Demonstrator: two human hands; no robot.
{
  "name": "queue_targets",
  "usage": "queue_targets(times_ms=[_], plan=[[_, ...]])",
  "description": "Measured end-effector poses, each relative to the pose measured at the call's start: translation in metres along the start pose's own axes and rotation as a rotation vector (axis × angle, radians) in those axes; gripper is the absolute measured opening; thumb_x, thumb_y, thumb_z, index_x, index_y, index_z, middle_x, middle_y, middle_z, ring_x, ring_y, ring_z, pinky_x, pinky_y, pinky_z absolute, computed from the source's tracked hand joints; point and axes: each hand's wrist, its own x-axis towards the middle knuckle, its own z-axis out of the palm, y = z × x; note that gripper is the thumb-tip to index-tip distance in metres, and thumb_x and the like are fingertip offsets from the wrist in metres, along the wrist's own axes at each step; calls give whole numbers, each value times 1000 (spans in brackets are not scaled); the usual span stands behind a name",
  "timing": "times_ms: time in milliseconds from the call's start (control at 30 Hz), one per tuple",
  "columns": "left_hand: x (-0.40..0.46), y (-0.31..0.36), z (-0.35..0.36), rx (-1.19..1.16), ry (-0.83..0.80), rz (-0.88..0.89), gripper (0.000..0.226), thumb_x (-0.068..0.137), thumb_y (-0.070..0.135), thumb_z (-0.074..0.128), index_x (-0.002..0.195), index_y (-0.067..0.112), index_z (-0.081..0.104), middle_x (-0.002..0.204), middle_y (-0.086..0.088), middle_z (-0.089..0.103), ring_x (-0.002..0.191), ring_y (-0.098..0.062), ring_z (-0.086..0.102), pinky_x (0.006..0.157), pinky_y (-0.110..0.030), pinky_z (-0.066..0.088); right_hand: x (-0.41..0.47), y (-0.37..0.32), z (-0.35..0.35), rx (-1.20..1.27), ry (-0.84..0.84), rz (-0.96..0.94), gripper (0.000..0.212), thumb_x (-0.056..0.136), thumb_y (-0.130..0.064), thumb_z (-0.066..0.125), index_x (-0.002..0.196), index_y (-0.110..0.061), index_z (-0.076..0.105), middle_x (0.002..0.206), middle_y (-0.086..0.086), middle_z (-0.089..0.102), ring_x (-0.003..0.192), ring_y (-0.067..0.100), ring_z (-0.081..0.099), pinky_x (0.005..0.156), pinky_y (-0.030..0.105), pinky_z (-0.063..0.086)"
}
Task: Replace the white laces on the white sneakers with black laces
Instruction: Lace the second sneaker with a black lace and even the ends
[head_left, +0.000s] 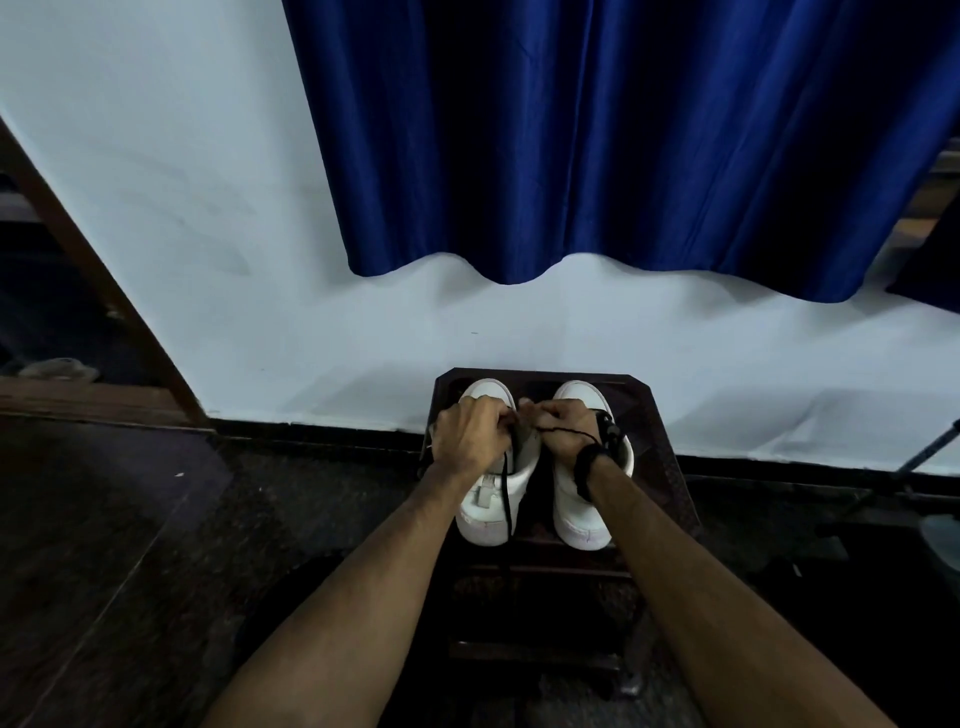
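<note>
Two white sneakers stand side by side on a dark wooden stool (660, 415), toes toward the wall. The left sneaker (491, 499) lies under my left hand (470, 434), whose curled fingers pinch a black lace (505, 488) that hangs down over the shoe's heel. My right hand (563, 423) is curled over the gap between the shoes and pinches the same lace near the left shoe's eyelets. The right sneaker (579, 512) carries a black lace near its collar. The eyelets are hidden by my hands.
A white wall (363, 338) with a dark skirting runs just behind the stool. A blue curtain (597, 156) hangs above it. Dark floor (130, 545) lies to the left, and a dark wooden frame (104, 291) leans at far left.
</note>
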Motion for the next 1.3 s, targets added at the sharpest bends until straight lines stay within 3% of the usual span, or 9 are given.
queue_targets(times_ms=[100, 233, 367, 467, 533, 700, 933, 1167, 1300], plan=[[1, -1, 1, 29, 9, 32, 25, 95, 39, 52, 109, 31, 72, 101, -8, 71, 100, -29, 65, 74, -35, 49, 5, 2, 0, 93, 7, 42, 22, 84, -37, 69, 83, -17, 78, 86, 5, 75, 90, 20, 69, 87, 36, 54], [1, -7, 6, 71, 39, 75, 24, 97, 43, 52, 108, 33, 71, 97, -2, 72, 95, -24, 66, 69, -32, 46, 1, -3, -4, 253, -57, 89, 12, 81, -12, 76, 88, -2, 75, 86, 10, 73, 81, 15, 66, 87, 28, 52], [2, -8, 7, 72, 39, 70, 25, 97, 45, 51, 108, 34, 70, 97, -1, 72, 95, -24, 65, 70, -32, 46, 0, -3, -6, 95, -89, 12, 16, 87, 4, 63, 100, 6, 71, 104, 20, 70, 92, 17, 64, 100, 34, 48], [3, -8, 8, 76, 30, 59, 25, 97, 44, 51, 109, 34, 70, 98, -2, 72, 96, -25, 65, 73, -34, 48, -1, -3, -8, -17, -93, -23, 19, 84, 2, 67, 103, 1, 71, 98, 10, 71, 72, -6, 63, 80, 8, 49], [1, -9, 6, 55, 28, 50, 24, 97, 43, 51, 110, 36, 70, 99, -4, 72, 97, -26, 64, 74, -35, 49, -1, -6, -7, -107, -83, -57, 17, 85, -8, 68, 101, -8, 73, 96, 4, 72, 72, -4, 62, 66, 1, 43], [-1, -9, 4, 19, 50, 52, 25, 97, 41, 51, 114, 39, 69, 99, -4, 72, 96, -27, 65, 75, -36, 50, 0, -11, 1, -340, -34, -46, 11, 85, -31, 64, 95, -26, 67, 104, 0, 70, 100, 19, 62, 85, 30, 49], [3, -10, 9, 32, 45, 95, 24, 97, 43, 52, 109, 36, 71, 95, -2, 73, 94, -26, 66, 73, -34, 49, -3, -8, -4, -164, -4, -39, 8, 80, -20, 74, 87, -22, 76, 88, -2, 75, 88, 12, 69, 78, 23, 53], [3, -12, 12, 19, 39, 123, 24, 93, 36, 54, 111, 36, 71, 94, -5, 73, 92, -29, 67, 74, -36, 52, -3, -15, 0, -389, -75, -35, 15, 87, -31, 59, 100, -23, 63, 108, 5, 68, 104, 25, 61, 86, 32, 48], [-2, -6, 10, 55, 70, 118, 27, 88, 36, 53, 110, 35, 69, 89, -6, 72, 89, -30, 67, 71, -35, 51, -5, -17, -3, -280, 41, -8, 13, 87, -16, 57, 100, -13, 59, 101, 10, 66, 99, 27, 60, 79, 29, 43]])
